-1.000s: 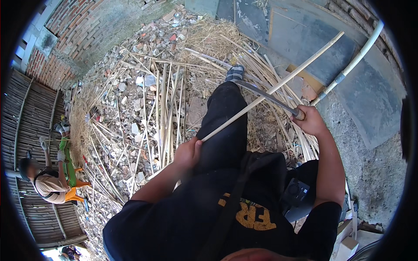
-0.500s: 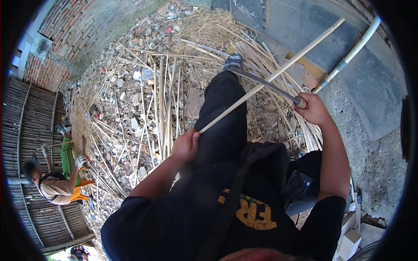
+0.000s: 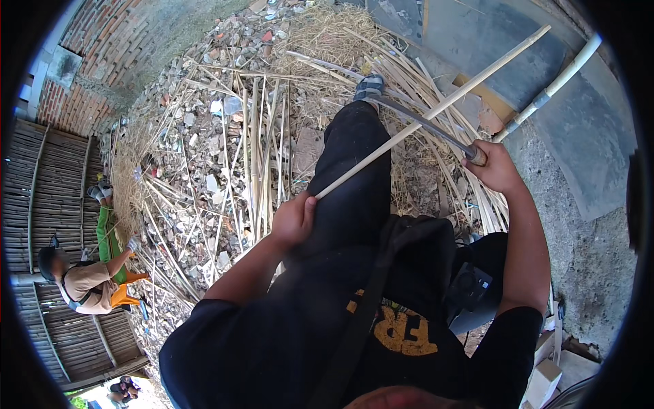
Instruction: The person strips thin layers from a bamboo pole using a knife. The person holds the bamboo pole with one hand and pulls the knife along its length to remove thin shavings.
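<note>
A long pale bamboo strip [image 3: 477, 80] slants from low left to far right across my outstretched leg. Its near end is in my left hand [image 3: 294, 218], the fingers wrapped round it. My right hand [image 3: 494, 167] is closed on the wooden handle of a long curved blade, a sickle [image 3: 436, 129]. The blade reaches forward and left from the handle and crosses the strip near its middle. From this angle I cannot tell whether blade and strip touch. The blade's far tip lies close to my sandalled foot [image 3: 368, 87].
Loose bamboo strips [image 3: 259, 157] lie over rubble and dry straw. More strips [image 3: 402, 75] are heaped beyond my foot. A pale pipe [image 3: 552, 85] and grey sheets [image 3: 579, 129] stand along the right wall. At the left, another person [image 3: 88, 279] sits on an orange stool [image 3: 126, 293].
Both hands, the strip and the sickle have shifted slightly right in the picture, still crossed. The other person's near arm has moved, and the upper body leans differently.
</note>
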